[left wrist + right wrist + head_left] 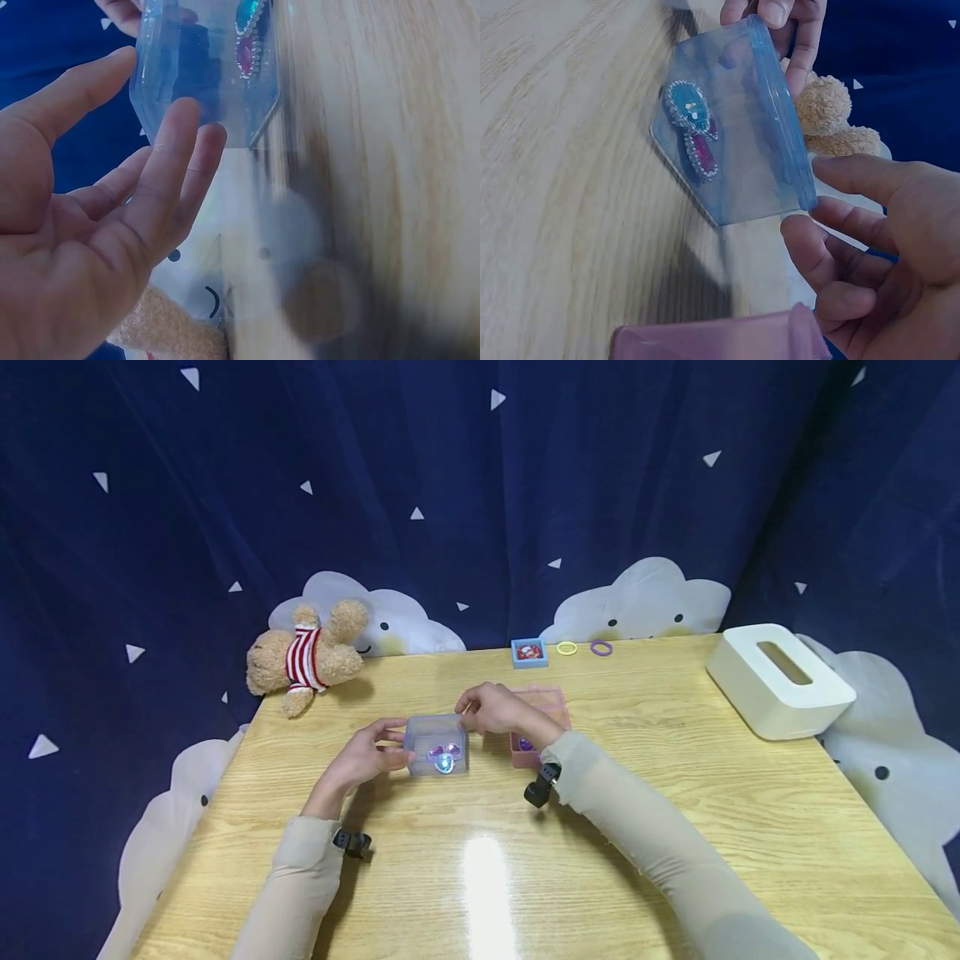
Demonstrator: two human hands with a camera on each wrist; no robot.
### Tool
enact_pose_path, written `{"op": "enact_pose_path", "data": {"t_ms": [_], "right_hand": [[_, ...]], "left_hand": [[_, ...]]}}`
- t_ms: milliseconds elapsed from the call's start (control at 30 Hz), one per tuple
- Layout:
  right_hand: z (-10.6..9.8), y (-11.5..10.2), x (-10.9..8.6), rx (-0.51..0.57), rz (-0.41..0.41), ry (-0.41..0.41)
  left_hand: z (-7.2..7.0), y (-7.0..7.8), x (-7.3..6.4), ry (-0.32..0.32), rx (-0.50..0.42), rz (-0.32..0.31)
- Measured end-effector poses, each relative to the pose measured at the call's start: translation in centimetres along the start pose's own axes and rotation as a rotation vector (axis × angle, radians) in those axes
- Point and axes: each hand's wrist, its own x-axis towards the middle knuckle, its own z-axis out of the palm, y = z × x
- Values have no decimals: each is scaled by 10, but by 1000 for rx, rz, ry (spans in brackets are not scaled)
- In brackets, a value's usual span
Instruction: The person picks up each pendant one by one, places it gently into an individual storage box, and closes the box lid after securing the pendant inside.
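Observation:
A clear bluish plastic box [437, 727] stands on the table between my hands. Inside it lies a jewelled ornament [688, 106] with teal and pink stones edged in silver beads. My left hand [367, 757] is at the box's left side, its fingers loosely spread and the thumb by the near corner. At the far right corner is my right hand [491, 708]; its thumb [855, 174] and index finger meet the box's rim without a visible pinch. Partly hidden under my right wrist, a pink box [525, 757] with its lid raised holds something purple.
A teddy bear [303, 660] in a striped top lies at the back left. Along the back edge are a small blue square box [529, 653], a yellow ring [567, 648] and a purple ring [602, 648]. A white tissue box [780, 681] stands at the right edge.

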Motion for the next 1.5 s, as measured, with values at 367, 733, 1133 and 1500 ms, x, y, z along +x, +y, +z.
{"op": "enact_pose_path", "data": {"t_ms": [367,733,1133,1500], "right_hand": [[-26,8,-13,114,-13,27],[-53,34,-27,107,-26,130],[-77,58,-42,74,20,192],[-90,83,-53,109,8,229]], "left_hand": [[-6,3,-3,67,-42,34],[-6,20,-3,142,-14,85],[27,42,11,76,-104,165],[75,60,18,18,-82,183]]}}
